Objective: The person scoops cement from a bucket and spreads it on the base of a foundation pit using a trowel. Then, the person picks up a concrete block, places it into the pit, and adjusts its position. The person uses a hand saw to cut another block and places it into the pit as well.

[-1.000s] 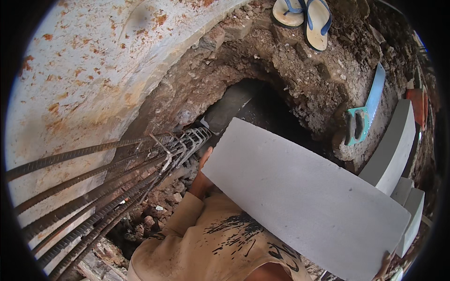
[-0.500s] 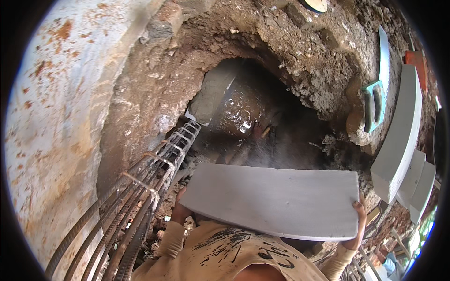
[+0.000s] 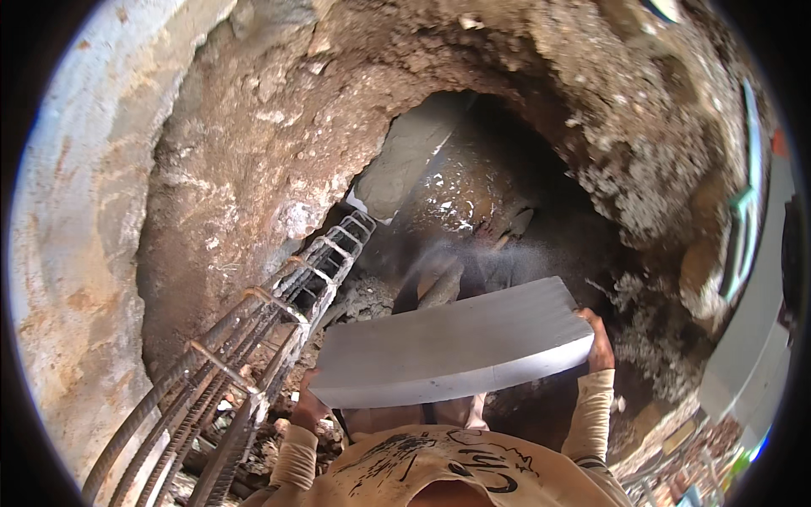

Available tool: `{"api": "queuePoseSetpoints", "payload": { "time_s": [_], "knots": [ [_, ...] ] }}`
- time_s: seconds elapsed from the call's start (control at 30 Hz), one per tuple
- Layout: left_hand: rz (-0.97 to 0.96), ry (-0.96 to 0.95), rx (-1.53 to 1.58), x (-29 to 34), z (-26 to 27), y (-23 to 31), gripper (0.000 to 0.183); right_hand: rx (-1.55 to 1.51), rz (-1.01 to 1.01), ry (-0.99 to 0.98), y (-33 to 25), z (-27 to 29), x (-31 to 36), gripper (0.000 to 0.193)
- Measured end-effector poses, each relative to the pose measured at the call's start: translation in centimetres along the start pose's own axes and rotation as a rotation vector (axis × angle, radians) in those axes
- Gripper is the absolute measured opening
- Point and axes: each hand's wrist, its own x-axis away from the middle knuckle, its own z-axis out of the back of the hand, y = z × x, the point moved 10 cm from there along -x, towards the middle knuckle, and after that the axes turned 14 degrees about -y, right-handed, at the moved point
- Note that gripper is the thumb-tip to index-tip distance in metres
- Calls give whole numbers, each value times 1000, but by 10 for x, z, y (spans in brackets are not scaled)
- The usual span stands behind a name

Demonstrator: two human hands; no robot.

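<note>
A long, pale grey lightweight concrete block (image 3: 439,338) spans the space in front of my body, held by its two ends over the pit. My left hand (image 3: 309,401) grips the left end, with most of its fingers hidden by the block. Around the right end, my right hand (image 3: 600,342) has its fingers wrapped over the upper corner. The block slants, its right end lying farther from me than its left. Parts of my legs show past its edges.
On the left stands a rebar cage (image 3: 287,304) with thick bars, beside a rough earth wall (image 3: 236,186). The dark pit holds wet, whitish-spotted ground (image 3: 456,190) and a haze of dust. At right are a handsaw (image 3: 743,203) and more grey blocks (image 3: 743,355).
The block has tipped and turned: its right end has swung away from me and its near long side now shows. My view has shifted, putting the saw and spare blocks farther right.
</note>
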Motion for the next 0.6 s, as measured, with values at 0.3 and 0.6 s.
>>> {"api": "queuePoseSetpoints", "payload": {
  "time_s": [0.3,0.6],
  "knots": [
    [-3,40,212,-86,13,-70,51,258,-206,-205,118,61,-243,28],
    [-235,-84,-46,-249,-74,-48,92,-172,-68,-106,89,151,-399,34]
  ]
}}
